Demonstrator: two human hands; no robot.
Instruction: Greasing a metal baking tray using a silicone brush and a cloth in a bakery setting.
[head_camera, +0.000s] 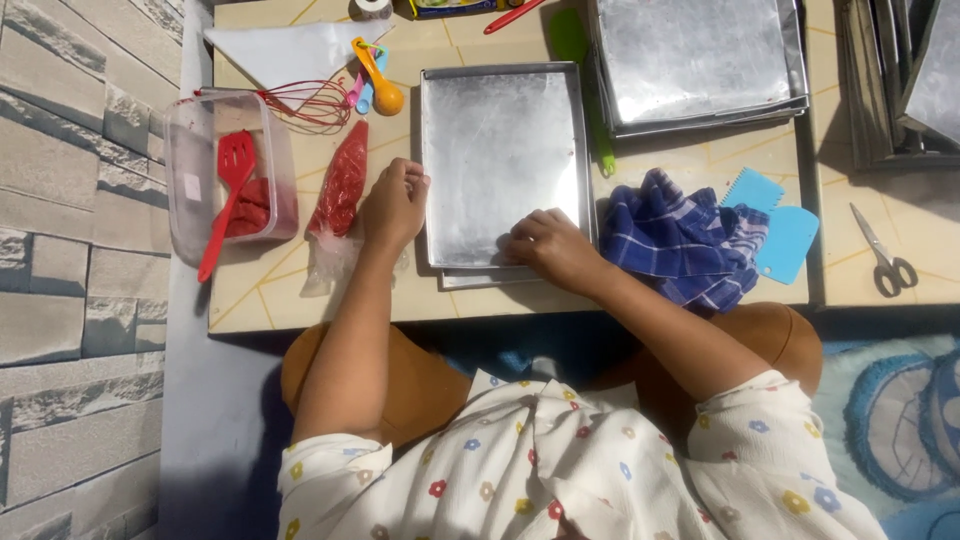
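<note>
blue checked cloth (680, 240), scissors (885, 255), red whisk (310, 103), blue scrapers (775, 220).

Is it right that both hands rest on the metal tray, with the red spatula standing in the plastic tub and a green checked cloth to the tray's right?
Not quite: the cloth is blue checked, not green, as the head view shows. Both hands, left and right, do rest on the tray, and the spatula stands in the tub.

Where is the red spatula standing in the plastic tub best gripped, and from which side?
Probably by the handle end of the red spatula, coming from the near side: it juts over the plastic tub rim, free, while the slotted blade leans inside.
</note>
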